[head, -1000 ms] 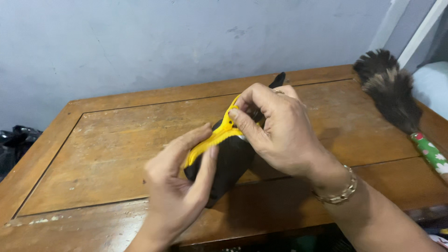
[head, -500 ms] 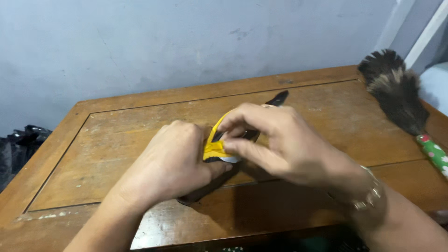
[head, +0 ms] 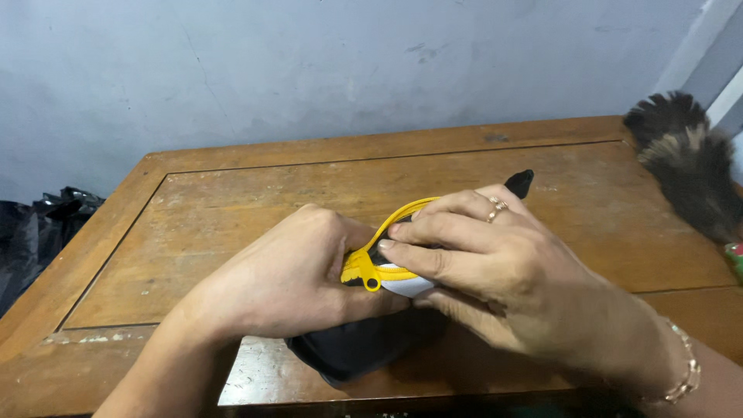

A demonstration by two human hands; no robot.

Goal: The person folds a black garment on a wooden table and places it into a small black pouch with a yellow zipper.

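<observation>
- On the table [head: 232,201], a black pouch [head: 364,352] with yellow zipper [head: 362,269] is gripped by left hand [head: 286,282] and right hand [head: 495,271], both closed.
- Pouch judged soft, light; best held beside the zipper.

A single head-worn camera supplies the only view. It looks forward and steeply down from above the near edge of the worn brown wooden bench [head: 232,217], facing the pale grey plastered wall [head: 309,70] behind the far edge. The view is close: the left hand [head: 286,282] and right hand [head: 503,286] fill the lower centre. The bench's right end and near corners are cut off by the frame.
</observation>
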